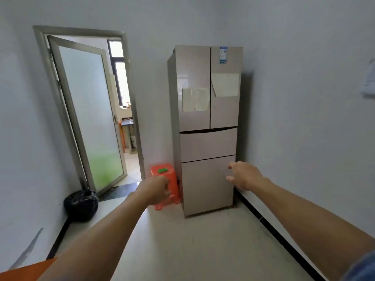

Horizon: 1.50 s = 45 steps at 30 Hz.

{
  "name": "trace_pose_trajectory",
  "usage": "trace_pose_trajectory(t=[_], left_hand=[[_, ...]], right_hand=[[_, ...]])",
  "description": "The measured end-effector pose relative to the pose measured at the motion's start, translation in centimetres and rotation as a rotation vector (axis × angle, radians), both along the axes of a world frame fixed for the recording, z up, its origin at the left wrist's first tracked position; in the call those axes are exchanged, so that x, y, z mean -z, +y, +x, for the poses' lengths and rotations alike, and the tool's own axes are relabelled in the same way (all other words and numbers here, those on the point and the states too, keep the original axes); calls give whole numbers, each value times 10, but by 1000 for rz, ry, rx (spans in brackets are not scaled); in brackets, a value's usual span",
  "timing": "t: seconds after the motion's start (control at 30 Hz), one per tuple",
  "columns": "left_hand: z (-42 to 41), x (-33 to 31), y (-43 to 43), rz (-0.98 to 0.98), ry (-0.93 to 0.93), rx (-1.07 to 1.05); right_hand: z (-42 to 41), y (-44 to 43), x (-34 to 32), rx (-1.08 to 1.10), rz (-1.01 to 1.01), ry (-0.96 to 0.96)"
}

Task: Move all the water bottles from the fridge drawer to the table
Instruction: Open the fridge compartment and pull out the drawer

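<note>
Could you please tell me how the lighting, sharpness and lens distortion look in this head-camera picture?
Head view: soft, even daylight; the window beyond the frosted-glass door is blown out; faint sheen on the tall beige fridge; wide-angle distortion bows the door frame; left hand and right hand slightly blurred; corners slightly darker.

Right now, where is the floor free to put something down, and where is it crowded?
The floor in front of the fridge is bare, between the black bag on the left and the dark baseboard on the right. Crowded: the orange stool stands close beside the fridge's left side, near the open glass door.
</note>
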<state>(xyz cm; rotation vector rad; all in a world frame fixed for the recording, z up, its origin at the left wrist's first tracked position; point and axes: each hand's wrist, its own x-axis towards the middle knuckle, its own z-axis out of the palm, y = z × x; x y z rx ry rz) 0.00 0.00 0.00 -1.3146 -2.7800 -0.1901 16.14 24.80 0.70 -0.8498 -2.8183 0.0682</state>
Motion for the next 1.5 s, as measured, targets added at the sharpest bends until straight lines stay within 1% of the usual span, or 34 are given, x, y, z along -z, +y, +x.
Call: trace_pose_trajectory(t=[0.1,0.23,0.4,0.5,0.63,0.8,1.03,1.2,1.4,1.5], left_hand=[[-23,8,21,-49,-41,-43],[-74,24,53,-58,-66,-87],[-147,50,104,-50,-149,-77],[-202,65,139,-28,-173,-44],[-278,75,192,-8,-253,-20],[-364,68,259,21,-242,21],[-449,93,342,27,-268,39],[-522,108,413,118,-282,-5],[-609,117,490,256,-291,-155],[-646,127,521,338,-343,-188]], right_hand=[[-31,25,5,-10,-19,-13],[-82,60,18,-36,-40,-49],[-155,111,38,-51,-37,-96],[-206,143,50,-42,-42,-119],[-276,186,52,-4,-60,-143],[-345,236,49,19,-93,-94],[-428,317,64,31,-85,-107],[-512,391,95,-34,-84,-107],[-612,474,116,-104,-103,-146],[-653,501,121,-139,-115,-154]])
